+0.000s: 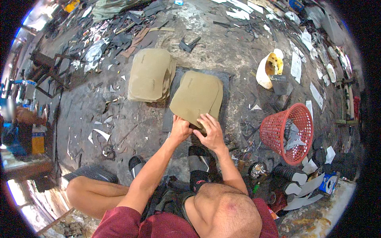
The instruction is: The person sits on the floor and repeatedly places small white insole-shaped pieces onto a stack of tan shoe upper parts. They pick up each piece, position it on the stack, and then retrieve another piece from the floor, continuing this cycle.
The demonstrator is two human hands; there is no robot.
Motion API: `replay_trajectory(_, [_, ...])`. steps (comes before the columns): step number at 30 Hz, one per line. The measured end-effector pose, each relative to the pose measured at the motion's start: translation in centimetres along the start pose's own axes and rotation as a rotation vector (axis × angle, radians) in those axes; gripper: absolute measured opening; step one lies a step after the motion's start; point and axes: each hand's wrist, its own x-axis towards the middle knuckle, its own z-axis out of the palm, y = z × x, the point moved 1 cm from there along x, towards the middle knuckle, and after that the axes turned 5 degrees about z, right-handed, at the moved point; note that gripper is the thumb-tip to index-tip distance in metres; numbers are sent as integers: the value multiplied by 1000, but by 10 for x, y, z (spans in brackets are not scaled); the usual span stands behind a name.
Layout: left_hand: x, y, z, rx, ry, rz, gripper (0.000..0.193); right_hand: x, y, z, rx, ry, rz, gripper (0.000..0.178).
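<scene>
My left hand (181, 129) is closed at the near edge of a stack of thin olive-tan sheets (194, 95) with rounded corners. My right hand (212, 134) is at the same edge, its fingers over the sheets' near corner and its thumb toward my left hand; what lies under its palm is hidden. The top sheet is turned at an angle to the one below, which shows along the right side. Under them lies a dark flat mat (225, 85). Just to the left, a taller stack of similar sheets (149, 75) rests on the ground.
A red perforated basket (268, 129) holding grey scraps tilts at the right. Beyond it lies a cut-open whitish container (262, 75). Dark and white offcuts (102, 135) litter the floor. At the left stand a dark metal frame (49, 73) and a low bench (29, 168).
</scene>
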Motion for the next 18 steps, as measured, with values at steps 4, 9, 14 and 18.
replay_trajectory(4, [2, 4, -7, -47, 36, 43, 34, 23, 17, -8, 5, -177, 179, 22])
replay_trajectory(9, [3, 14, -9, -1, 86, 8, 26, 34, 29, -7, 25, 106, 201, 16])
replay_trajectory(14, [0, 8, -7, -13, 169, 53, 21, 16, 18, 3, 73, -116, 151, 25])
replay_trajectory(18, [-10, 23, -5, -29, 120, -60, 24, 25, 20, 6, 69, -158, 152, 26])
